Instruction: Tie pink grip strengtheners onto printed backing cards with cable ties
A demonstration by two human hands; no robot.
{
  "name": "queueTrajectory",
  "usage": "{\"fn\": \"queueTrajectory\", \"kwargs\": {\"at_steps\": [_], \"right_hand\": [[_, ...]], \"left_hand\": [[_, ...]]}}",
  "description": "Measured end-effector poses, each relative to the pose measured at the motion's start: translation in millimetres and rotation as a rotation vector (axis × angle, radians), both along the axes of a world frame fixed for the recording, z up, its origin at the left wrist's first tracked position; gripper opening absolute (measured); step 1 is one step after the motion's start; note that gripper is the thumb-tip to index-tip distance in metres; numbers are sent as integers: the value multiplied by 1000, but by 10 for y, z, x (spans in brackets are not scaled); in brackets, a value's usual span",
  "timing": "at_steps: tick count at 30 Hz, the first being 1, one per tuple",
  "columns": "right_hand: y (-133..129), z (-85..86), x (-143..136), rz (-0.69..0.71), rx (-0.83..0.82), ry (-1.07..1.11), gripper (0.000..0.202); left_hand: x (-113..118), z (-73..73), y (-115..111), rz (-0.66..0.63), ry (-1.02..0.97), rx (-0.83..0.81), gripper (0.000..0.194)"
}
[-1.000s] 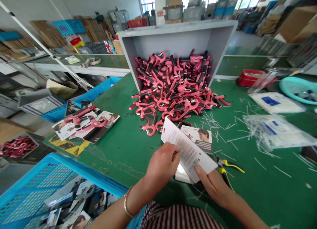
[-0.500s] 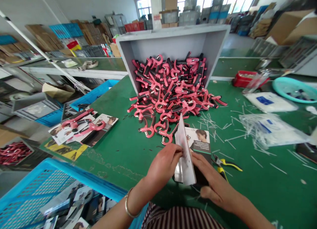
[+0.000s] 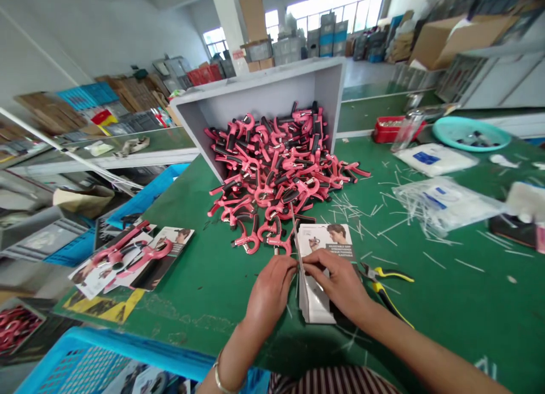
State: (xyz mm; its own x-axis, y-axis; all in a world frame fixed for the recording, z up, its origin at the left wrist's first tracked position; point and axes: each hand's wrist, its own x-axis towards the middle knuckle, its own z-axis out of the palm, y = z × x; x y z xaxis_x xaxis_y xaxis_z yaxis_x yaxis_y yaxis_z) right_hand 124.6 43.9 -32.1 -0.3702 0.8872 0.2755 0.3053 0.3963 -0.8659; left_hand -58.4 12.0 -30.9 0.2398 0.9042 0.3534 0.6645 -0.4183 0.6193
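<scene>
A printed card (image 3: 297,235) stands on edge between my hands, seen nearly edge-on. On its left side my left hand (image 3: 272,286) has its fingers pressed together at the card. My right hand (image 3: 336,280) pinches it from the other side, above a stack of printed cards (image 3: 317,303). Beyond the hands, pink and black hand grips (image 3: 272,161) spill out of a grey bin (image 3: 264,87) lying on its side. Right of the stack lie yellow-handled pliers (image 3: 385,286). Thin white ties (image 3: 349,209) are scattered nearby.
Two pink grips (image 3: 140,258) lie on cards at the left of the green table (image 3: 187,303). A blue basket (image 3: 76,360) stands at lower left. Plastic bags (image 3: 447,204), a red box (image 3: 392,130) and a turquoise tray (image 3: 470,134) are at the right.
The view has shifted. The card has turned to nearly edge-on, and my right hand has moved up from the stack's lower right to pinch at the card beside my left hand.
</scene>
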Motion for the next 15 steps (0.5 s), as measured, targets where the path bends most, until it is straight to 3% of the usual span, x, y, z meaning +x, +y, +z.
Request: {"fn": "queueTrajectory", "kwargs": {"at_steps": [6, 11, 13, 15], "right_hand": [[-1, -84, -98, -1, -212, 119, 17], [33, -201, -140, 9, -180, 183, 18], [19, -107, -114, 7, -123, 149, 20], [-38, 96, -41, 18, -26, 82, 25]], "left_hand": [[-147, 61, 70, -38, 1, -50, 21], [-126, -23, 149, -4, -159, -116, 17], [-69, -4, 132, 30, -204, -124, 17], [13, 58, 57, 71, -256, -101, 17]]}}
